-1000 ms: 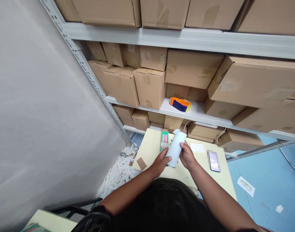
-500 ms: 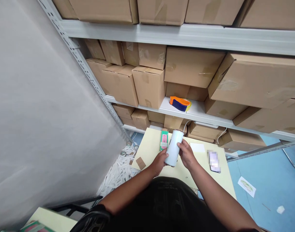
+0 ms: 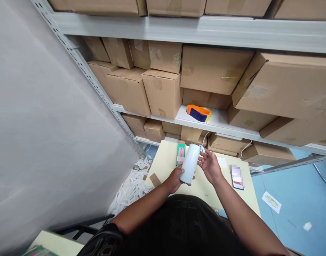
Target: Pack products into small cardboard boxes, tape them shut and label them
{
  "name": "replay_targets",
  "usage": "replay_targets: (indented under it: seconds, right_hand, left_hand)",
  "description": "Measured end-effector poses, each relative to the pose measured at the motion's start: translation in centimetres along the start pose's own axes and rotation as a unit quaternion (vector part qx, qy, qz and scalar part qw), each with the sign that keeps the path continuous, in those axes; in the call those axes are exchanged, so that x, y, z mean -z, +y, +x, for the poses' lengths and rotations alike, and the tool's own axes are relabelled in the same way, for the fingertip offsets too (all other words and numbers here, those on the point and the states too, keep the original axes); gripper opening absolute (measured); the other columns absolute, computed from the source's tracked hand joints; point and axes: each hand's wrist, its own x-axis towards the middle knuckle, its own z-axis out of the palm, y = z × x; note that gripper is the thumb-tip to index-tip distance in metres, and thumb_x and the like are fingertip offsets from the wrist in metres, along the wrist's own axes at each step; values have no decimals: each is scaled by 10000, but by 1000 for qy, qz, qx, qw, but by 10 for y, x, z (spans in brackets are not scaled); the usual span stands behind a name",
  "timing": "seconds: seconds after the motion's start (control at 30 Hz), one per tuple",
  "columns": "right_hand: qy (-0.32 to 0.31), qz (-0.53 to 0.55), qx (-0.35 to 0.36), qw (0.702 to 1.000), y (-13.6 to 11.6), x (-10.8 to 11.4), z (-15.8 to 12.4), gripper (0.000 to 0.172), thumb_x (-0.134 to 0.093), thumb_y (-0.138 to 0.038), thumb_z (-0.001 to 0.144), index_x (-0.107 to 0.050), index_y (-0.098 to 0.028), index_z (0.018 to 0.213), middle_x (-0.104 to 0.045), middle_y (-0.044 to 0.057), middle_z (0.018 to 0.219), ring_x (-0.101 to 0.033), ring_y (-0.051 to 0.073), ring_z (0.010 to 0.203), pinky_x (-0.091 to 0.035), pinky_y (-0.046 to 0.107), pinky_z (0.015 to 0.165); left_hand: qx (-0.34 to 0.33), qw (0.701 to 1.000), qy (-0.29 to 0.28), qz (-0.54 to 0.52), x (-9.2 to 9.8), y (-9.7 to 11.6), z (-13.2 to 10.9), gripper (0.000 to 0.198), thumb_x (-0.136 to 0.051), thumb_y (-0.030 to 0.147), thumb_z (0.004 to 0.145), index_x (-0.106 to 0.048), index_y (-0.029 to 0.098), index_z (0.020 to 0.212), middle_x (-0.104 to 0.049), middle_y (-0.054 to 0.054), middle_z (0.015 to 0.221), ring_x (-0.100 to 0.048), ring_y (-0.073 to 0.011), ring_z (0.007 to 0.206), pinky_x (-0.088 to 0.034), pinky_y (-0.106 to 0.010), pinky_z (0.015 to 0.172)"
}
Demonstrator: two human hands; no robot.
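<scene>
A white tumbler-like cylinder (image 3: 190, 164) is tilted over the table, its top end leaning away to the right. My left hand (image 3: 176, 179) is wrapped around its lower end, with fingertips showing on the far side. Beside the cylinder's upper right side is my right hand (image 3: 210, 166), palm partly turned up and fingers apart. A small pale bit shows by its fingertips; I cannot tell what it is. Just left of the cylinder, a green and pink box (image 3: 181, 153) lies on the pale yellow table (image 3: 165, 156).
A phone (image 3: 236, 177) and white paper (image 3: 222, 162) lie on the table's right part, a cardboard piece (image 3: 154, 180) on its left. Shelves of cardboard boxes (image 3: 163, 93) rise behind, with an orange and blue tape dispenser (image 3: 198, 113). Paper strips (image 3: 128, 190) cover the floor at left.
My right hand has come off the cylinder's side and moved right, its fingers spreading. The cylinder has shifted slightly left in my left hand. The view has tipped a little.
</scene>
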Motion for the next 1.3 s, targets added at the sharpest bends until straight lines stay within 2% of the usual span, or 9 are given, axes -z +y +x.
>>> replay_targets:
  seconds: [0.17, 0.37, 0.47, 0.57, 0.67, 0.8, 1.0, 1.17, 1.3]
  right_hand:
    - [-61, -2, -47, 997, -8, 7, 8, 599, -731, -661, 791, -653, -289, 1254, -730, 74, 1215, -675, 306, 1062, -561, 420, 824]
    - [8, -21, -54, 998, 11, 25, 8, 441, -775, -551, 787, -721, -231, 1087, -718, 30, 903, -632, 212, 786, -503, 302, 658]
    - [118, -49, -6, 992, 17, 40, 9, 424, -785, -511, 754, -722, -215, 1050, -666, -1, 828, -563, 163, 703, -446, 254, 591]
    - [197, -94, 17, 976, 19, 58, 4, 492, -765, -502, 750, -709, -205, 1137, -677, 10, 890, -561, 165, 727, -442, 253, 597]
    - [253, -129, 18, 959, 25, 70, -9, 516, -762, -499, 746, -705, -206, 1167, -695, 17, 936, -564, 167, 757, -445, 254, 621]
    - [300, -150, 28, 941, 39, 80, -34, 515, -782, -503, 729, -713, -196, 1136, -722, 38, 960, -597, 185, 785, -470, 274, 657]
    - [361, -188, 42, 912, 54, 103, -72, 532, -777, -506, 745, -702, -199, 1173, -752, 65, 1015, -648, 222, 834, -508, 305, 699]
    - [390, -211, 36, 896, 58, 122, -90, 529, -758, -512, 744, -705, -201, 1168, -757, 79, 1082, -667, 248, 888, -524, 321, 720]
    - [379, -224, 26, 897, 60, 126, -84, 505, -744, -510, 748, -707, -204, 1148, -752, 59, 1001, -644, 224, 826, -501, 303, 679]
  left_hand:
    - [65, 990, -108, -59, 10, -13, 10, 666, -629, 486, 803, -512, 129, 1353, -732, -218, 1113, -747, -335, 871, -569, -359, 594]
    - [150, 974, -167, -21, 21, -26, 24, 700, -563, 610, 839, -577, 101, 1320, -739, -223, 1099, -733, -348, 940, -574, -452, 742]
    - [138, 969, -76, 190, 35, -18, 49, 574, -563, 622, 880, -698, 120, 1123, -758, -162, 1019, -717, -282, 921, -562, -382, 758]
    - [92, 866, 126, 476, 61, 11, 92, 331, -644, 476, 874, -739, 173, 967, -772, -71, 912, -712, -214, 845, -525, -283, 722]
    - [86, 807, 219, 542, 96, 49, 147, 318, -561, 441, 936, -721, 167, 956, -776, -97, 968, -709, -243, 935, -496, -292, 760]
    - [117, 750, 248, 603, 135, 76, 220, 356, -610, 484, 896, -721, 149, 940, -774, -180, 1023, -704, -326, 1043, -492, -334, 800]
    - [171, 699, 247, 649, 159, 64, 289, 384, -696, 492, 826, -729, 118, 905, -754, -267, 1043, -705, -413, 1051, -502, -384, 755]
    - [166, 717, 228, 638, 153, 47, 299, 378, -735, 520, 768, -713, 142, 779, -756, -234, 876, -721, -385, 843, -471, -372, 638]
    - [99, 755, 232, 605, 136, 44, 274, 322, -597, 463, 850, -708, 169, 778, -762, -186, 896, -713, -328, 865, -452, -339, 642]
